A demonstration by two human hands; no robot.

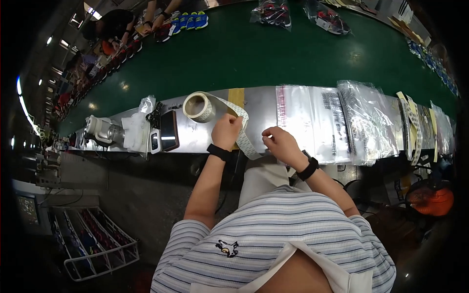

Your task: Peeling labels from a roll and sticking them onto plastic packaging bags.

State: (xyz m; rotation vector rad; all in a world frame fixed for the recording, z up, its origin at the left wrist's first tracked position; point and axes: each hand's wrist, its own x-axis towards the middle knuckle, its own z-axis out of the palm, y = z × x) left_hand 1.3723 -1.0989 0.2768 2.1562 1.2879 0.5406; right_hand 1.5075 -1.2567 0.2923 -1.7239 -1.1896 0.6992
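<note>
A roll of white stickers (209, 111) stands on the metal ledge, and its printed strip (246, 144) runs past my left hand and hangs over the near edge. My left hand (226, 132) is closed on the strip, thumb and fingers pressed together. To the right of the strip, my right hand (283, 145) is held in a pinch above the ledge. Whatever its fingertips hold, if anything, is too small to make out. Clear plastic bags (312, 122) lie flat just right of that hand, with more printed bags (366, 122) beside them.
A green conveyor belt (234, 58) runs behind the ledge, carrying bagged shoes (273, 14) and blue shoes (190, 21). Left of the roll lie a dark phone (169, 130) and a small white device (155, 141). People work at the far left. A shoe rack (95, 244) stands lower left.
</note>
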